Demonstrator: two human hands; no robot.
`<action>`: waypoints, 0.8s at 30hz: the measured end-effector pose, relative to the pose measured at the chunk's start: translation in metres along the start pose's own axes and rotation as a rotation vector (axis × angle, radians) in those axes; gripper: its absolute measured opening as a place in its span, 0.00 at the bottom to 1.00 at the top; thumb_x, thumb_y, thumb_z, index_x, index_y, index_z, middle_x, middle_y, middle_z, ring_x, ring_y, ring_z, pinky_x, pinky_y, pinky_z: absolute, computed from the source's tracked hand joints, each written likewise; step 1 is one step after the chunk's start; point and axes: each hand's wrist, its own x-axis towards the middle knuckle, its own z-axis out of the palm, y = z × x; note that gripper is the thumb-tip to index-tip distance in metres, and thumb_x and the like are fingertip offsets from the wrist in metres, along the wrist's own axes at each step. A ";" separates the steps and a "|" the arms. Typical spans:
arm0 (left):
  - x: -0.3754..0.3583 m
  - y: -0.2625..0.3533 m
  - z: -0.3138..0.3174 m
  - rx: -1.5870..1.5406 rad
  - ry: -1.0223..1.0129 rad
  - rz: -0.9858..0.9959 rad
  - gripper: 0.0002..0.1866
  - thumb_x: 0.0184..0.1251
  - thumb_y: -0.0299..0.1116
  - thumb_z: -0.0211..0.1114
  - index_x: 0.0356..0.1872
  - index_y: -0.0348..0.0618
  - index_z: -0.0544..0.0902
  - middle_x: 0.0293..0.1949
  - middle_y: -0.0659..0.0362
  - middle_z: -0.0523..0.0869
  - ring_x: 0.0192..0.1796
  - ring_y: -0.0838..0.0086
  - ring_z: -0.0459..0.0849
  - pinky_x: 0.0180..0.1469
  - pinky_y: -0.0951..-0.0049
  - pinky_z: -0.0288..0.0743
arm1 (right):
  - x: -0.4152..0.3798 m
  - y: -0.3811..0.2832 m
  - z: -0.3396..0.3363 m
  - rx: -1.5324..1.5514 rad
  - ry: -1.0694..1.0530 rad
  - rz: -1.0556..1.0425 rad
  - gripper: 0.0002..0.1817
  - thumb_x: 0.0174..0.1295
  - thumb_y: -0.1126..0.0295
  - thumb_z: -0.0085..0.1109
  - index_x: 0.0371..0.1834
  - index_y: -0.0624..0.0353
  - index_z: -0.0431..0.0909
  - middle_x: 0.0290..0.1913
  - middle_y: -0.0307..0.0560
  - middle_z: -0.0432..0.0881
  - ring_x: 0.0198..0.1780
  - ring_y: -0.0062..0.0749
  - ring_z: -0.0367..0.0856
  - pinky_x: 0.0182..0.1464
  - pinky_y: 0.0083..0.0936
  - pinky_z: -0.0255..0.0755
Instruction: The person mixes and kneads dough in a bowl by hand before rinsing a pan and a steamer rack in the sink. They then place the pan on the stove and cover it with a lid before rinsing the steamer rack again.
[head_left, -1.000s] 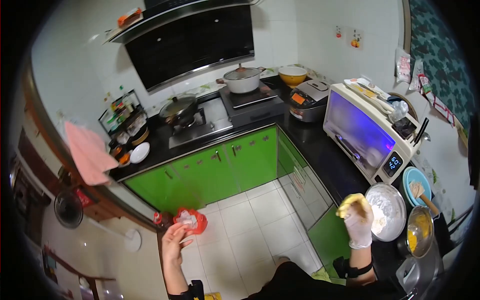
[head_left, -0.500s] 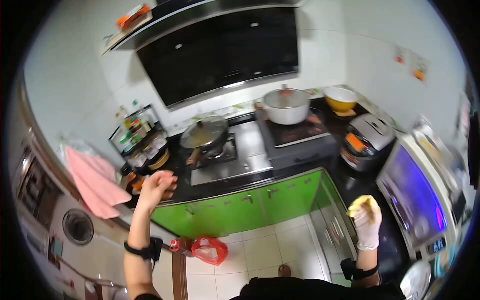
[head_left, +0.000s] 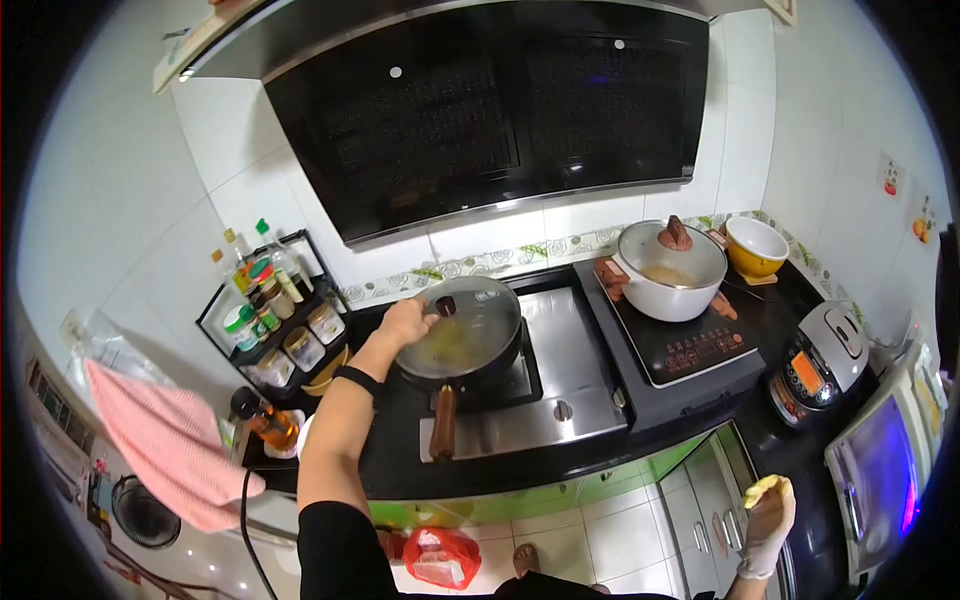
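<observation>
My left hand (head_left: pixel 404 324) is over the glass lid (head_left: pixel 475 325) of a frying pan (head_left: pixel 510 360) on the gas stove. Its fingers point at the lid's dark knob (head_left: pixel 446 306) and seem just short of it, slightly apart. Yellowish contents show through the glass, and the pan's wooden handle (head_left: pixel 443 425) points toward me. Low on the right, my right hand (head_left: pixel 768 525) wears a thin clear glove. Its fingers are curled round a soft yellow piece (head_left: pixel 765 490) whose kind I cannot make out.
A lidded white pot (head_left: pixel 672 290) stands on an induction cooker (head_left: pixel 690 350), beside a yellow bowl (head_left: pixel 756 250). A rice cooker (head_left: pixel 820 365) is at right. Left are a spice rack (head_left: pixel 285 335), an oil bottle (head_left: pixel 268 420) and a pink towel (head_left: pixel 165 435). A red bag (head_left: pixel 440 558) lies on the floor.
My left hand has moved forward from the counter's front edge to the pan lid. The view has come closer to the stove. My right hand still has the yellow piece, lower in view.
</observation>
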 end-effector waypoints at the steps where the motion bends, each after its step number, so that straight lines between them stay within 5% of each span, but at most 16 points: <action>1: 0.014 -0.001 0.003 0.030 -0.132 -0.014 0.31 0.56 0.50 0.59 0.53 0.33 0.70 0.37 0.46 0.82 0.43 0.54 0.79 0.46 0.62 0.71 | -0.001 0.005 0.011 -0.025 0.009 -0.017 0.16 0.62 0.57 0.43 0.33 0.61 0.70 0.27 0.47 0.74 0.26 0.27 0.72 0.30 0.22 0.66; 4: 0.038 -0.007 0.024 -0.017 -0.092 0.066 0.32 0.55 0.56 0.57 0.51 0.37 0.71 0.46 0.45 0.78 0.50 0.52 0.75 0.51 0.62 0.70 | -0.008 0.016 0.040 -0.075 0.003 0.007 0.17 0.61 0.56 0.44 0.35 0.61 0.69 0.27 0.46 0.74 0.26 0.28 0.72 0.32 0.23 0.66; 7: 0.050 -0.010 0.037 -0.044 -0.150 0.056 0.33 0.54 0.58 0.56 0.49 0.37 0.72 0.43 0.44 0.79 0.46 0.51 0.77 0.48 0.61 0.71 | -0.015 0.031 0.061 -0.023 0.099 0.030 0.15 0.61 0.57 0.45 0.38 0.58 0.70 0.32 0.37 0.68 0.34 0.23 0.70 0.37 0.19 0.64; 16: 0.056 -0.015 0.035 -0.207 -0.011 0.104 0.23 0.47 0.47 0.63 0.35 0.34 0.77 0.31 0.43 0.80 0.39 0.53 0.79 0.41 0.60 0.72 | -0.009 0.032 0.078 -0.105 0.016 0.034 0.16 0.62 0.57 0.44 0.38 0.59 0.71 0.32 0.40 0.71 0.33 0.23 0.71 0.36 0.19 0.64; 18: 0.053 -0.009 0.007 -0.246 -0.007 0.052 0.21 0.45 0.46 0.65 0.30 0.34 0.79 0.28 0.44 0.81 0.36 0.54 0.80 0.38 0.62 0.73 | -0.002 0.037 0.065 -0.089 -0.112 0.048 0.16 0.62 0.58 0.43 0.38 0.60 0.71 0.32 0.41 0.72 0.33 0.24 0.71 0.36 0.19 0.65; 22: 0.063 -0.025 -0.008 -0.358 0.178 0.065 0.21 0.44 0.45 0.66 0.29 0.33 0.79 0.25 0.46 0.81 0.30 0.58 0.81 0.36 0.67 0.73 | 0.008 0.046 0.072 -0.025 0.020 0.006 0.17 0.62 0.57 0.46 0.40 0.62 0.70 0.30 0.48 0.74 0.28 0.30 0.73 0.31 0.24 0.67; 24: 0.061 -0.030 -0.016 -0.673 0.160 -0.150 0.20 0.46 0.44 0.65 0.27 0.33 0.79 0.24 0.51 0.81 0.26 0.66 0.79 0.33 0.71 0.73 | 0.016 0.044 0.070 -0.021 -0.055 0.008 0.17 0.62 0.57 0.46 0.40 0.62 0.70 0.30 0.48 0.75 0.29 0.30 0.74 0.31 0.24 0.68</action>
